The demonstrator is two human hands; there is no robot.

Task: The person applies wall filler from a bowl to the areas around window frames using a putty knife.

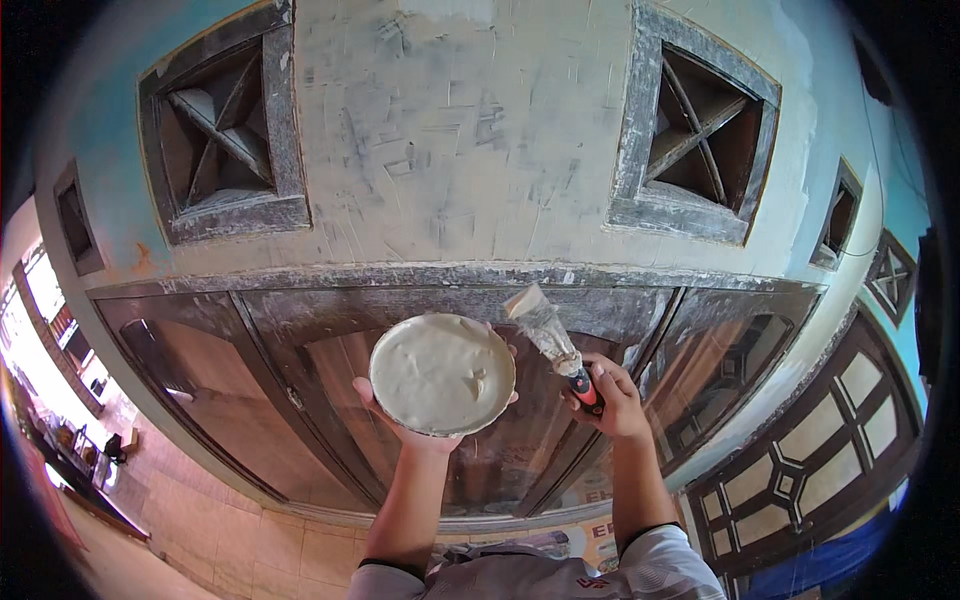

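My left hand point(410, 432) is closed around a round tub of putty point(440, 375) from below, fingers showing at both sides of its rim. Smooth off-white putty fills the tub, with a small raised lump near its right side. To the right, my right hand point(612, 398) grips the red and black handle of a putty knife point(548, 335). The knife points up and to the left, its blade coated with putty. It is held apart from the tub. Beyond both hands rises a wall point(440, 150) with pale, uneven putty patches and dark streaks.
Two square wooden vents with crossed slats, a left one point(220, 130) and a right one point(695, 130), sit in the wall. Below runs a dark wooden window frame point(450, 300) with glass panes. A paneled door point(800, 470) stands at the right. Tiled floor point(230, 530) shows at lower left.
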